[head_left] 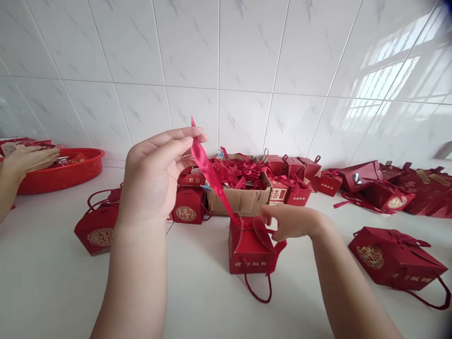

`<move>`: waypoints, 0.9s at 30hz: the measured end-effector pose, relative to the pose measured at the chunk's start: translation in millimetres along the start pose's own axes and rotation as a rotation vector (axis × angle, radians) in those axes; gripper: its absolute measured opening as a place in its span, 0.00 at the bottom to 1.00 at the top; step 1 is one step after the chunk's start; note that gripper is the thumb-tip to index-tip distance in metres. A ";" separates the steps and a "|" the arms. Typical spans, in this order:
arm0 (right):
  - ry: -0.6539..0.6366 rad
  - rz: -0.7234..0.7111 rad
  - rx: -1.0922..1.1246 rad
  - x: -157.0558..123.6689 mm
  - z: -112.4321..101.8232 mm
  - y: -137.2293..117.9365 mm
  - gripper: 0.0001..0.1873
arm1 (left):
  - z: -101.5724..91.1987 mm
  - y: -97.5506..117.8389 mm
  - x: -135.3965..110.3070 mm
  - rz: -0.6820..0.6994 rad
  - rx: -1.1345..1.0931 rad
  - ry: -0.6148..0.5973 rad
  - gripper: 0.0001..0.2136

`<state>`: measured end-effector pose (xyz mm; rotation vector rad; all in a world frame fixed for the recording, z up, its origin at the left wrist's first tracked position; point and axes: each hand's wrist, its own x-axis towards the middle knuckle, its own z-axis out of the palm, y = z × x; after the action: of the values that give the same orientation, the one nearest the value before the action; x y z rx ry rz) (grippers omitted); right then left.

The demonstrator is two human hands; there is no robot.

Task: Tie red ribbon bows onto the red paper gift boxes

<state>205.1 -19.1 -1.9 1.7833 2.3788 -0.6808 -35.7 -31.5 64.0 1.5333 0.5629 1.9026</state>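
A small red gift box (250,252) with gold lettering stands upright on the white surface, its curved top flaps folded inward. A red satin ribbon (212,179) runs from the top of this box up to my left hand (151,174), which pinches it near its upper end. My right hand (293,221) is at the box's right upper edge with its fingers curled; what they grip there is hidden. Below that hand, a loose red end hangs beside the box. A dark red cord handle (259,299) droops in front of the box.
Behind stands a cardboard carton (240,201) full of red ribbons, with several red boxes around it. A tied red box (399,259) sits at right, another red box (97,230) at left. Another person's hand (31,160) is over a red basin (63,176). White tiles back the surface.
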 end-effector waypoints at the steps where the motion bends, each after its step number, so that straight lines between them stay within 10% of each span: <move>1: 0.010 0.013 -0.004 -0.3 -1.3 1.7 0.17 | -0.6 0.3 0.4 0.009 -0.008 0.019 0.08; 14: 0.181 0.051 0.033 -43.9 -19.9 30.3 0.05 | -4.6 0.3 -1.0 -0.126 0.176 -0.063 0.09; 27: 0.814 0.103 0.087 -32.3 -22.0 34.5 0.04 | 11.4 0.3 -6.8 -0.061 0.327 0.047 0.12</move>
<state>251.5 -31.5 18.4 2.5660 2.6772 -0.0150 -23.8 -37.1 62.1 1.6516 0.9700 1.8714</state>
